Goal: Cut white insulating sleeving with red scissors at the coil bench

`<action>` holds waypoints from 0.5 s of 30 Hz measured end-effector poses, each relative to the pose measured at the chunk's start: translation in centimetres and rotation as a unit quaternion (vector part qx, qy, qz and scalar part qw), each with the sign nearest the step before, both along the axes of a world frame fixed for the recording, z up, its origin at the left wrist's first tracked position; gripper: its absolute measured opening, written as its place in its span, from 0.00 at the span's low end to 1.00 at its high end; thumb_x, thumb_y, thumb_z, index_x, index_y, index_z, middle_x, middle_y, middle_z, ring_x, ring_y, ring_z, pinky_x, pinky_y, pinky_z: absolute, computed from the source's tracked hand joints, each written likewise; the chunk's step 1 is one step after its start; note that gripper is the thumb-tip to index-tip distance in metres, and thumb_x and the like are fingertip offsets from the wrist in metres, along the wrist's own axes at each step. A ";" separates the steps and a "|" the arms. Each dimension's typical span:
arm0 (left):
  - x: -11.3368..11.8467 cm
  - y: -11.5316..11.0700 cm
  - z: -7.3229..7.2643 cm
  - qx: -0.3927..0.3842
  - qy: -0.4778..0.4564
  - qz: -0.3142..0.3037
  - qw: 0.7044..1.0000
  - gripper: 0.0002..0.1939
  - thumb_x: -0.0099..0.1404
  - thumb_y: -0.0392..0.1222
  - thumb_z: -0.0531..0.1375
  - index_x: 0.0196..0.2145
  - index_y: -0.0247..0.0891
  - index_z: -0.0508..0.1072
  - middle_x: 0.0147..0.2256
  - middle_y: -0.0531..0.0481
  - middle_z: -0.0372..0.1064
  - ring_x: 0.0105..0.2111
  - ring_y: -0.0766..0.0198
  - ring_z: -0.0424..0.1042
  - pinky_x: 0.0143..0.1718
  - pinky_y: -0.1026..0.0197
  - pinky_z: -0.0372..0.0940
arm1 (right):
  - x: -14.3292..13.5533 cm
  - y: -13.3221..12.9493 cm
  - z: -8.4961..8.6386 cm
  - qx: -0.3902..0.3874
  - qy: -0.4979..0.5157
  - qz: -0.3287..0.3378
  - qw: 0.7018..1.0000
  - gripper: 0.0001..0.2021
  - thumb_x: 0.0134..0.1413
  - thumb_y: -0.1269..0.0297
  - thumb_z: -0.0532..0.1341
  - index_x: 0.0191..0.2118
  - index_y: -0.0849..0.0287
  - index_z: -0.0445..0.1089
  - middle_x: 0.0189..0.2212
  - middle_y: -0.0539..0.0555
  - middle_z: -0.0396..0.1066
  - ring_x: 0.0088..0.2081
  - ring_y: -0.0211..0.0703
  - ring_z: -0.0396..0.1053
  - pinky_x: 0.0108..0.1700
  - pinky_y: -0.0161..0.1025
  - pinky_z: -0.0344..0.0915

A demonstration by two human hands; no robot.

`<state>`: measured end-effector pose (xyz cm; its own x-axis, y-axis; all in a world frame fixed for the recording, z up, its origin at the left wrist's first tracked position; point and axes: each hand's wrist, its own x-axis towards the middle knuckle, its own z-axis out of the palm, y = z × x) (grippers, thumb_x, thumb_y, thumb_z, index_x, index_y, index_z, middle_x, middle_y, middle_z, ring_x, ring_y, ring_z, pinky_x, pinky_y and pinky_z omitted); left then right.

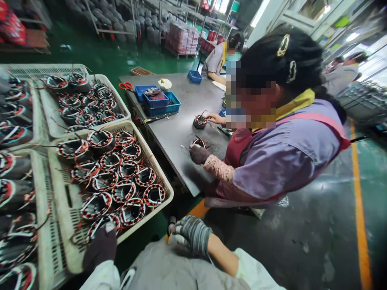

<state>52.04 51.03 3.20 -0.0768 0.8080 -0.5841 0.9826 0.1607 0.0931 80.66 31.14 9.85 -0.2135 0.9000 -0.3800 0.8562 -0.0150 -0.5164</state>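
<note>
Left hand: the dark-gloved left hand (100, 246) is placed at the near edge of the slatted plastic crate (168, 194), its pale thumb tip set over the nearest wound motor stator (101, 223); whether that ring is gripped or only touched cannot be told, as the fingers are mostly hidden.
Right hand: the striped-gloved right hand (192, 233) is held before the body, apart from the crate, with its fingers bent; no stator is seen in them, but whether anything small is held cannot be told.
Packed stators: just beyond the left fingers, the other stators (123, 191) are crowded together, openings mostly upward, lead wires tangled.
Neighbouring crate: to the left of the left fingers, more stators are contained in a second crate (44, 185).
Step in hand: judged to be the handling of the nearest stator at the crate; whether it is being taken or settled is not shown.
Next move: a secure hold on the ring's wall seems called for, with wires kept clear of neighbouring rings.
Worktop: beyond the right fingers, stators are handled by a co-worker (278, 157) at the metal worktop (172, 139).
</note>
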 end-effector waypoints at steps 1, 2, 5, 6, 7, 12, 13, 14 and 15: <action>0.2 0.1 0.2 -0.012 0.014 0.006 1.000 0.44 0.76 0.62 0.33 0.66 0.28 0.70 0.60 0.25 0.73 0.56 0.31 0.76 0.54 0.41 0.68 | 0.9 0.6 -0.2 0.006 0.001 0.000 1.000 0.19 0.74 0.51 0.55 0.53 0.54 0.79 0.45 0.55 0.80 0.44 0.46 0.73 0.47 0.42 0.63; 0.4 0.2 0.3 -0.020 0.027 0.009 0.999 0.44 0.76 0.63 0.33 0.67 0.29 0.69 0.60 0.25 0.73 0.56 0.31 0.76 0.54 0.41 0.68 | 1.6 1.2 -0.4 0.012 0.004 0.003 1.000 0.19 0.75 0.51 0.54 0.53 0.54 0.79 0.44 0.55 0.80 0.44 0.46 0.73 0.46 0.42 0.62; 0.3 0.3 -0.3 -0.031 0.052 0.015 0.998 0.43 0.75 0.64 0.35 0.66 0.30 0.70 0.61 0.25 0.73 0.55 0.31 0.77 0.52 0.41 0.68 | 3.3 2.2 -1.3 0.008 0.001 0.029 1.000 0.21 0.75 0.50 0.53 0.47 0.56 0.80 0.41 0.55 0.81 0.41 0.45 0.73 0.43 0.43 0.60; 0.2 0.4 -0.6 -0.030 0.055 0.011 0.998 0.43 0.76 0.63 0.35 0.65 0.31 0.70 0.60 0.25 0.73 0.55 0.32 0.77 0.51 0.41 0.68 | 3.7 2.5 -1.6 0.002 -0.003 0.040 0.999 0.22 0.75 0.49 0.53 0.44 0.57 0.80 0.40 0.55 0.81 0.39 0.45 0.72 0.41 0.43 0.59; 0.0 0.4 -0.9 -0.029 0.058 0.006 0.998 0.42 0.76 0.62 0.34 0.64 0.30 0.71 0.59 0.25 0.74 0.54 0.33 0.78 0.50 0.42 0.68 | 4.0 2.8 -1.8 -0.002 -0.004 0.047 0.999 0.23 0.75 0.48 0.53 0.42 0.58 0.79 0.39 0.55 0.81 0.38 0.45 0.72 0.41 0.43 0.58; -0.5 0.5 -1.7 -0.022 0.068 -0.010 0.997 0.37 0.78 0.57 0.37 0.62 0.31 0.72 0.59 0.25 0.74 0.52 0.36 0.79 0.48 0.44 0.69 | 5.2 4.5 -2.1 0.001 0.045 0.025 0.999 0.26 0.76 0.46 0.50 0.45 0.56 0.81 0.42 0.57 0.81 0.40 0.45 0.73 0.45 0.42 0.62; -0.5 0.5 -1.6 -0.024 0.065 -0.012 0.998 0.37 0.78 0.57 0.37 0.62 0.30 0.72 0.60 0.26 0.74 0.53 0.35 0.78 0.49 0.43 0.69 | 5.4 4.9 -2.0 -0.002 0.052 0.017 0.998 0.26 0.76 0.46 0.50 0.46 0.56 0.81 0.42 0.57 0.81 0.41 0.45 0.73 0.47 0.42 0.63; -0.5 0.6 -1.5 -0.027 0.062 -0.014 0.998 0.37 0.78 0.57 0.36 0.62 0.30 0.72 0.61 0.26 0.73 0.53 0.35 0.78 0.50 0.43 0.69 | 5.6 5.3 -2.0 -0.007 0.055 0.011 0.998 0.25 0.76 0.46 0.51 0.46 0.56 0.81 0.43 0.57 0.81 0.42 0.46 0.74 0.48 0.42 0.63; -0.4 0.6 -1.4 -0.030 0.062 -0.013 0.998 0.38 0.78 0.58 0.35 0.62 0.30 0.72 0.61 0.26 0.73 0.53 0.36 0.78 0.50 0.44 0.69 | 5.8 5.6 -2.0 -0.013 0.054 0.003 0.998 0.24 0.76 0.47 0.51 0.47 0.56 0.82 0.44 0.57 0.81 0.43 0.46 0.74 0.49 0.42 0.64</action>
<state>51.61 51.67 1.82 -0.1305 0.7744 -0.6191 0.9899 0.1366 -0.0378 86.43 36.75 7.88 -0.2602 0.8885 -0.3779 0.7962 -0.0239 -0.6045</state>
